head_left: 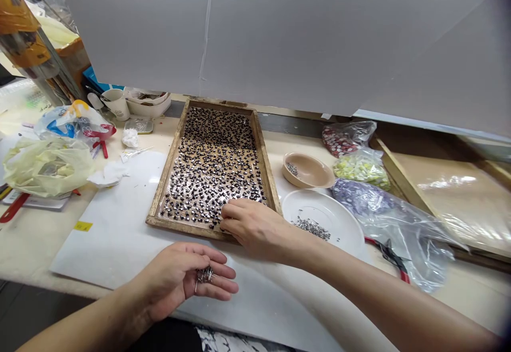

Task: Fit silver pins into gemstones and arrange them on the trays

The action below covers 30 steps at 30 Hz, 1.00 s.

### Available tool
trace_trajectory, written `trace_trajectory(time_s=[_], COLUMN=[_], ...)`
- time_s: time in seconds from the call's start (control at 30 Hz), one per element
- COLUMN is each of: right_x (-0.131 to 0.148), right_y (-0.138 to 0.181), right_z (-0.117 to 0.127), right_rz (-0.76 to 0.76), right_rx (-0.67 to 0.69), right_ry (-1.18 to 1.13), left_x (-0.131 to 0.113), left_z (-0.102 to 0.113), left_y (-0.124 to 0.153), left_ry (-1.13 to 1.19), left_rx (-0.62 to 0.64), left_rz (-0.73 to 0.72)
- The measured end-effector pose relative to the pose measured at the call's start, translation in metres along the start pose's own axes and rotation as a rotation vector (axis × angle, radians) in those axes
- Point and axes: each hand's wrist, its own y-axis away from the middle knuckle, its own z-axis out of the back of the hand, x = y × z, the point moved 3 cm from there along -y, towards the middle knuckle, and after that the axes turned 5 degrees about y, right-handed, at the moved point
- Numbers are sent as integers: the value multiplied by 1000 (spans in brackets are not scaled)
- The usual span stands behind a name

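My left hand [199, 275] is palm up in front of the tray, fingers stretched out, cradling a small heap of thin metal pins [205, 275]. The shallow wooden tray [165, 168] holds very many small, shiny black pieces [215, 163] spread over its clear-lined bottom. At the tray's near right corner, my right hand [253, 227] reaches in with its fingers pinched together among the black pieces. Whatever lies between those fingertips is hidden. Beside my right wrist, more metal pins [313, 228] lie on a white plate [351, 224].
A beige bowl [319, 173] with small metal bits stands behind the plate. Bags of red, yellow and purple pieces [361, 195] lie to the right, near red-handled pliers [389, 256] and another wooden tray [459, 181]. Plastic bags [48, 165] and a paper cup [116, 106] occupy the left.
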Motion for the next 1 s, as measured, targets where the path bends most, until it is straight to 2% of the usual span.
trace_trajectory(time_s=[0.73, 1.0], right_x=[4, 3], right_y=[-3, 3], right_z=[4, 0], right_rz=[67, 51], right_rx=[58, -8], right_ry=[50, 47], left_x=[-4, -7], left_z=[-2, -5], left_y=[-3, -3], left_ry=[-10, -5], left_rx=[-8, 0], left_rz=[-10, -25])
